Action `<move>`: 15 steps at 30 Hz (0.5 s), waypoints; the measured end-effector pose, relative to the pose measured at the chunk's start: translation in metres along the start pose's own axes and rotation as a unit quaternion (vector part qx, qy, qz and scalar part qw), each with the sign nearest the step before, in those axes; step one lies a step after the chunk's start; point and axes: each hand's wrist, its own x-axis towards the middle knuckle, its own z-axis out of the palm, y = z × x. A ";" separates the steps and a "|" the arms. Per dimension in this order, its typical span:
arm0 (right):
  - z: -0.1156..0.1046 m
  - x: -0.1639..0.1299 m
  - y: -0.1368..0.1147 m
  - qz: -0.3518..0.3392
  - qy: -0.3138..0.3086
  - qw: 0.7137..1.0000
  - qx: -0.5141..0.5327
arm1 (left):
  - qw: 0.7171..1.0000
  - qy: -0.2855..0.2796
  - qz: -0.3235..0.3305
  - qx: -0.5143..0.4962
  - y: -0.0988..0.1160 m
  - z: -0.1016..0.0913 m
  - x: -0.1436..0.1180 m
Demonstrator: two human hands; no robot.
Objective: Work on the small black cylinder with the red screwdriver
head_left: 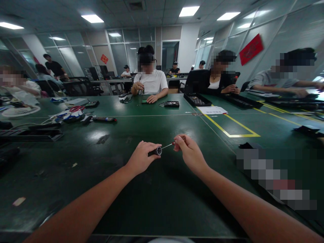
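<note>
Over the middle of the green table, my left hand (pixel 141 156) is closed on a small dark cylinder (pixel 158 151) with a silvery ring at its round end. That end faces right, and its inside is too small to make out. My right hand (pixel 188 151) grips the red handle of a screwdriver (pixel 167 145). The thin metal shaft points left, its tip at or very near the cylinder's ringed end; whether it touches I cannot tell.
The green table (pixel 121 209) spreads all around. Red-handled scissors (pixel 77 108) lie among cables at left, near a dark pen-like tool (pixel 104 119). Ahead right are a black tray (pixel 197 100) and white paper (pixel 212 110). A person in white (pixel 154 81) sits opposite; others work nearby.
</note>
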 end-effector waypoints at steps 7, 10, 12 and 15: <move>-0.005 0.011 0.007 0.136 0.060 0.972 0.179 | 0.999 0.034 -0.010 -0.005 -0.006 0.000 0.001; -0.003 0.008 0.006 0.093 0.061 0.983 0.149 | 1.000 0.025 -0.014 -0.008 -0.008 -0.002 0.001; 0.000 0.006 0.006 0.068 0.059 0.988 0.128 | 1.000 0.027 -0.014 -0.008 -0.007 -0.002 0.000; 0.002 0.004 0.005 0.035 0.056 0.993 0.094 | 1.000 0.026 -0.007 -0.005 -0.006 -0.001 0.000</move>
